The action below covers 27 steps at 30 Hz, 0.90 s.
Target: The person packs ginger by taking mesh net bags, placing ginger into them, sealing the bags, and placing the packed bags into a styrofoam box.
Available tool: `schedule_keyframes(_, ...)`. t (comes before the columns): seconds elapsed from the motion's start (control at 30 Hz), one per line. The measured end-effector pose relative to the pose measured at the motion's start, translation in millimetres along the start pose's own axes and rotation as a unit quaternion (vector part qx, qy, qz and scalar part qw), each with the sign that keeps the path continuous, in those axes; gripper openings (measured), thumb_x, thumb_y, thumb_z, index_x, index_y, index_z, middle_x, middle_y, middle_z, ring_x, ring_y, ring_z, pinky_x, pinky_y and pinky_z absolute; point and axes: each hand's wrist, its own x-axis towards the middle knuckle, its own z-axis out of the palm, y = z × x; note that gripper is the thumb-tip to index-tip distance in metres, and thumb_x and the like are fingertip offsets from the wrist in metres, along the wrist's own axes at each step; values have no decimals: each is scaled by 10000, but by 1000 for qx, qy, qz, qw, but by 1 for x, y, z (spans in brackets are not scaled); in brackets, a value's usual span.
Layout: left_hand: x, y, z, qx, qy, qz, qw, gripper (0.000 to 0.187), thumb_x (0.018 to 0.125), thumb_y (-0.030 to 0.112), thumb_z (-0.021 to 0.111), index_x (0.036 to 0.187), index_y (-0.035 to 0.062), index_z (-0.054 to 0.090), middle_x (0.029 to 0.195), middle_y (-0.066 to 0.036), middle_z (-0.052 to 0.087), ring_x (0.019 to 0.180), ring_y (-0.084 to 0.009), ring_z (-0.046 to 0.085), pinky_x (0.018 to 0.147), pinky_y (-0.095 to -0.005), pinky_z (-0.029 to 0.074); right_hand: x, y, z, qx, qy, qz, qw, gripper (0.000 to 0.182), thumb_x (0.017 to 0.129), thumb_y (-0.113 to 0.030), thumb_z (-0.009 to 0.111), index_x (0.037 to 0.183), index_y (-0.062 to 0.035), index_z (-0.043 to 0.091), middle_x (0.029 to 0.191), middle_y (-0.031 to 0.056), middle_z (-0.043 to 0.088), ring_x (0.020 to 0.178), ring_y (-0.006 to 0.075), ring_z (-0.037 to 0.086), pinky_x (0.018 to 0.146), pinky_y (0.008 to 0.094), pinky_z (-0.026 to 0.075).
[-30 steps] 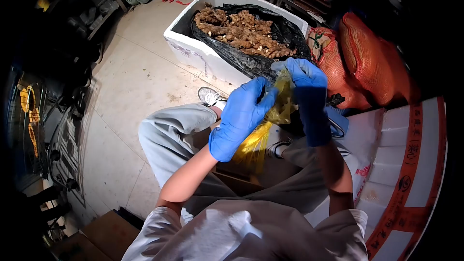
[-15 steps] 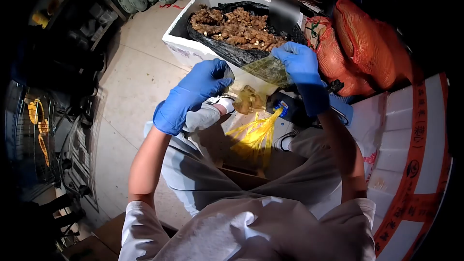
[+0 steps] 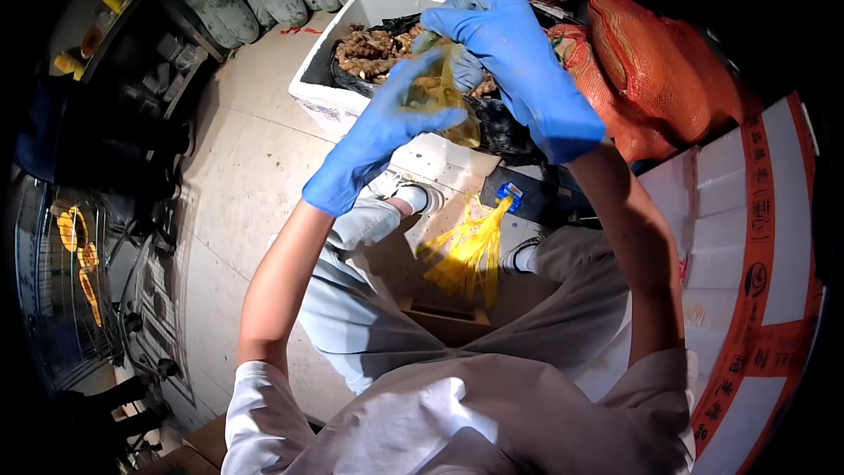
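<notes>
Both hands wear blue gloves and are raised in front of a white foam box (image 3: 321,105). My left hand (image 3: 391,119) cups a yellow mesh bag (image 3: 463,129) holding pale brown pieces. My right hand (image 3: 519,57) pinches the upper part of the same bag; its fingertips are partly hidden. Behind them, brown knobbly roots (image 3: 365,51) lie in the box on a black plastic liner (image 3: 499,123). Below the hands, a bundle of yellow mesh strips (image 3: 466,251) hangs from a blue clip (image 3: 508,197).
Orange mesh sacks (image 3: 651,70) stand at the right, above white foam boxes with red tape (image 3: 758,211). Large pale green gourds (image 3: 211,0) line the back left. A wire cart (image 3: 66,281) is at the far left. The person's shoes (image 3: 420,196) rest on the floor.
Both hands have risen towards the camera and come closer together with the mesh bag. The bag was stretched between them and hung lower; now it is gathered between the gloves.
</notes>
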Motion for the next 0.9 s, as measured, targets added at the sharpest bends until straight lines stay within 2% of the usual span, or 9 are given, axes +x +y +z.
schedule_keyframes(0.17, 52, 53, 13, -50, -93, 45, 993, 183, 732, 111, 624, 868, -9, 604, 786, -35, 604, 740, -105, 544, 705, -214, 417, -12, 0, -60, 138, 24, -169, 976, 310, 827, -287, 517, 939, -2, 564, 571, -3, 477, 544, 72, 492, 533, 199, 407)
schedule_keyframes(0.27, 69, 88, 16, 57, -145, 90, 984, 253, 741, 203, 633, 905, 14, 592, 787, -17, 596, 724, -79, 531, 653, -193, 412, -21, 27, -81, 207, 16, -128, 970, 510, 779, -444, 532, 1051, -12, 504, 853, 23, 543, 792, 73, 523, 759, 189, 388)
schedule_keyframes(0.43, 89, 113, 37, 354, -151, 105, 917, 187, 755, 154, 585, 913, 55, 598, 724, -9, 569, 636, -66, 503, 571, -193, 411, -57, 42, -67, 101, -98, 76, 987, 325, 734, -280, 627, 938, -38, 553, 881, 17, 553, 784, 65, 507, 651, 180, 415)
schedule_keyframes(0.5, 101, 86, 32, 411, -150, 311, 844, 175, 782, 148, 550, 933, 66, 584, 733, -2, 554, 616, -44, 462, 535, -182, 398, -74, 36, -64, 113, -47, 98, 988, 284, 755, -254, 573, 930, -30, 566, 847, 24, 555, 774, 78, 495, 686, 190, 393)
schedule_keyframes(0.57, 78, 86, 39, 263, -179, 16, 948, 200, 801, 172, 548, 954, 45, 570, 778, -10, 573, 646, -35, 491, 533, -185, 408, -83, 43, -67, 99, -110, 73, 986, 324, 778, -290, 520, 957, -22, 559, 857, 44, 556, 794, 98, 488, 745, 217, 376)
schedule_keyframes(0.73, 56, 39, 49, -179, -263, -167, 933, 300, 832, 219, 501, 1033, -1, 529, 906, -45, 582, 593, 3, 482, 422, -99, 319, -112, 78, -65, 173, -109, 186, 961, 296, 827, -266, 446, 916, -14, 573, 896, 57, 552, 853, 120, 479, 803, 248, 357)
schedule_keyframes(0.8, 46, 18, 53, -150, -274, -45, 949, 397, 830, 244, 513, 1128, -8, 440, 1025, -43, 547, 645, -44, 485, 505, -145, 378, -127, 85, -64, 171, -130, 114, 970, 280, 855, -235, 419, 913, -2, 563, 892, 74, 558, 852, 132, 487, 804, 254, 360)
schedule_keyframes(0.83, 46, 20, 50, -160, -307, -137, 928, 439, 828, 237, 519, 1172, -5, 396, 1053, -43, 536, 692, -72, 500, 557, -179, 418, -134, 101, -63, 172, -124, 116, 970, 280, 855, -235, 419, 913, -2, 563, 892, 74, 558, 852, 132, 487, 804, 254, 360)
schedule_keyframes(0.9, 37, 7, 72, 68, -320, 137, 935, 519, 822, 247, 520, 1254, 73, 292, 986, -76, 567, 643, -188, 536, 563, -318, 439, -146, 129, -58, 45, -8, 135, 990, 290, 861, -245, 427, 810, 14, 547, 767, 51, 549, 746, 125, 509, 711, 247, 397)
